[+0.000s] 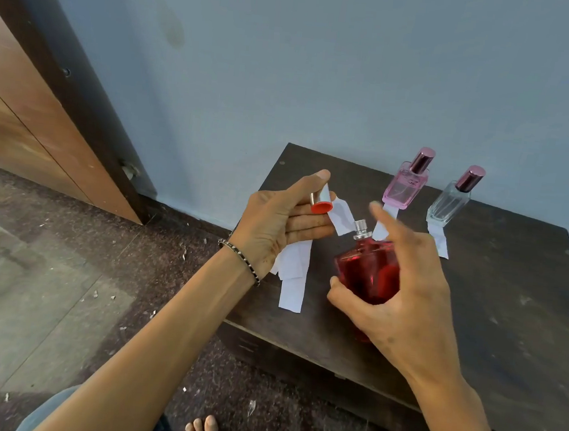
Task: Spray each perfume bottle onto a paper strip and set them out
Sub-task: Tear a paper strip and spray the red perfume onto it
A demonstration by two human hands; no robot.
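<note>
Near the middle of the head view, the right hand (403,294) grips the red bottle (364,270) round its body, thumb at the lower left, holding it just above the dark worktop (507,320). Its forefinger (384,217) is lifted clear of the bare silver nozzle (361,227). Left of it, the left hand (275,221) lies palm up with fingers nearly straight, pinching the red-rimmed cap (321,203) under the thumb, and a paper strip (343,217) pokes out toward the nozzle.

To spray well, I would say the strip's free end wants to sit squarely before the nozzle opening, near but not touching. The forefinger should press straight down, once and briefly. The bottle is best kept upright and aimed away from the pink bottle (404,188) and clear bottle (449,204). Both stand capped at the back, each on its own strip.

Hard to make out: the forefinger is blurred, the nozzle's facing cannot be told, and the hand hides how the strip is held. Spare strips (293,278) lie partly under the left wrist, their number unclear.
</note>
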